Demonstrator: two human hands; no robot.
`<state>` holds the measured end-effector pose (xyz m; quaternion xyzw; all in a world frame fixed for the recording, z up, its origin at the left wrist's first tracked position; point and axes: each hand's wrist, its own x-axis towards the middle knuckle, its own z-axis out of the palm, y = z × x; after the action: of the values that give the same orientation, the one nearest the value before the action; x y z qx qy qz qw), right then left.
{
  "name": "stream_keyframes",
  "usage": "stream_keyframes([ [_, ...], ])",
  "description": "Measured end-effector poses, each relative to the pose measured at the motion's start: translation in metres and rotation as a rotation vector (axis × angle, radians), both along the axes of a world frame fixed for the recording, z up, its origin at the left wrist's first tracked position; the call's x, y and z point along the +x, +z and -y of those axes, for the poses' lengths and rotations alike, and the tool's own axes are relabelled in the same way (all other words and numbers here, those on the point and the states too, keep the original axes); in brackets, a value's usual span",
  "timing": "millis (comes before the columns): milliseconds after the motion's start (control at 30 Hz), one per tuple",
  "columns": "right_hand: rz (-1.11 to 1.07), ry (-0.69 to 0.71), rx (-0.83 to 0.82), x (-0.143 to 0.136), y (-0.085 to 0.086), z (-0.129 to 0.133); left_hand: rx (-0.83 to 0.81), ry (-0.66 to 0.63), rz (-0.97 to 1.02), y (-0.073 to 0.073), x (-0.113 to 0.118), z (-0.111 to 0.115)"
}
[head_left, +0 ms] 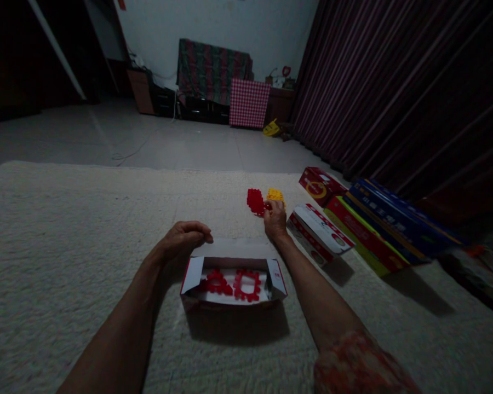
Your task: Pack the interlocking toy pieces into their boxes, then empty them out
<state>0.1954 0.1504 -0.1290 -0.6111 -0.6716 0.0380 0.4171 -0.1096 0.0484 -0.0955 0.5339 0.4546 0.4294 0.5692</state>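
An open white box (195,273) with red edges stands on the pale mat, its flaps spread. Inside lie red toothed pieces, among them a square frame (247,285) and a smaller piece (217,282). My left hand (189,235) rests by the box's far left corner with its fingers curled; whether anything is under them is hidden. Beyond the box, my right hand (275,216) pinches the edge of a red toothed piece (254,201). Just behind that hand sits a yellow piece (275,194), partly covered by the fingers.
To the right stand a white and red box (322,231), a dark red box (320,185), a green and red box (365,235) and a large blue box (398,219). A purple curtain (373,82) hangs behind them. Low furniture lines the far wall.
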Motion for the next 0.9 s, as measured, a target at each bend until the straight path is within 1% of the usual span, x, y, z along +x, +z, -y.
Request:
stream_keyframes([
  [100,-0.095,0.000,-0.009,0.001,0.001,-0.002,0.005,-0.019,0.009,-0.002,-0.001,-0.002],
  [233,-0.233,0.073,-0.084,0.000,-0.001,-0.005,-0.005,-0.035,-0.008,-0.002,-0.003,-0.003],
  [333,-0.247,0.115,-0.116,0.001,-0.004,-0.006,-0.025,-0.032,0.007,-0.001,-0.003,-0.003],
  [500,-0.247,0.139,-0.119,0.005,-0.005,-0.005,-0.069,-0.016,0.054,-0.003,-0.001,-0.002],
  [567,-0.206,0.165,-0.129,0.005,-0.004,-0.003,-0.064,-0.022,0.050,-0.003,-0.002,-0.002],
  [633,-0.112,0.185,-0.127,0.003,-0.001,0.000,-0.047,-0.028,0.042,-0.003,-0.003,-0.002],
  [767,0.090,0.177,-0.098,0.000,0.005,0.006,-0.036,-0.026,0.033,-0.001,-0.002,0.000],
  [900,0.204,0.205,-0.103,0.003,0.008,0.009,-0.043,-0.016,0.052,0.000,-0.001,0.000],
])
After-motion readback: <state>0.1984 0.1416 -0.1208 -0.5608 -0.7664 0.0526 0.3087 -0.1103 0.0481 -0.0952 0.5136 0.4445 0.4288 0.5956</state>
